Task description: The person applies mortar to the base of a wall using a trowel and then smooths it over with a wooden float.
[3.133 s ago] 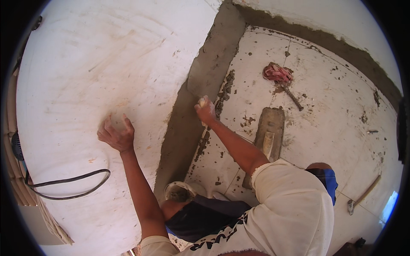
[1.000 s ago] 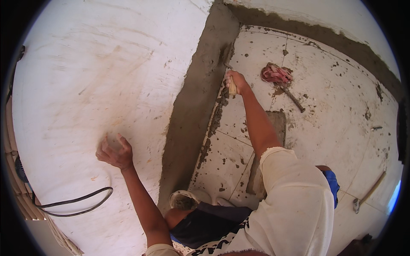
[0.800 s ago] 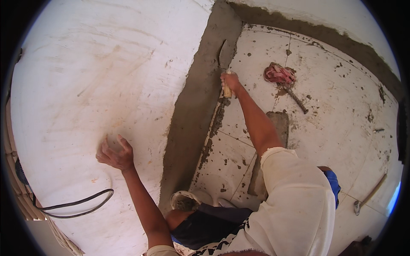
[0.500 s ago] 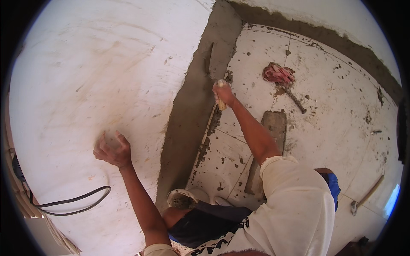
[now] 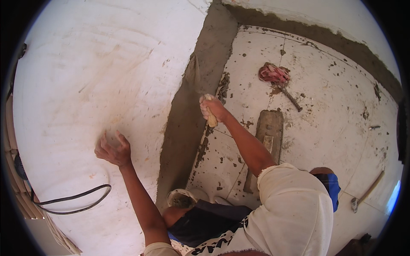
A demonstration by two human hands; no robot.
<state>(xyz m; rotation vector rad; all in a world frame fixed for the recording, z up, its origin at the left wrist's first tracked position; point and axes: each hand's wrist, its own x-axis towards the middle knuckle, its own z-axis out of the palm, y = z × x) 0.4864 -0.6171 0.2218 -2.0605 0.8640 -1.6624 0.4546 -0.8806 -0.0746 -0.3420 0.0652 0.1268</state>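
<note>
My right hand (image 5: 213, 106) grips the pale handle of a trowel (image 5: 212, 121); its metal blade lies against the grey mortar band (image 5: 177, 141) beside the white wall (image 5: 85, 77). A line of mortar crumbs (image 5: 222, 87) lies along the band's lower edge. My left hand (image 5: 113, 149) rests on the white wall, fingers bent and apart, holding nothing. Below my right forearm a mortar-caked float (image 5: 269, 121) lies on the tiled floor (image 5: 329, 141), partly hidden by my arm. A bucket with mortar (image 5: 179, 199) stands by my leg.
On the floor lie a crumpled pink rag (image 5: 273, 74), a dirty metal rod (image 5: 290, 98), a small metal piece (image 5: 374, 127) and a hammer (image 5: 367, 192). A black cable loop (image 5: 72, 198) is at the lower left. Another mortar band (image 5: 299, 27) runs along the far wall.
Over the last second my right hand and the trowel have moved down and left along the mortar band, toward me. My left hand has stayed in nearly the same place.
</note>
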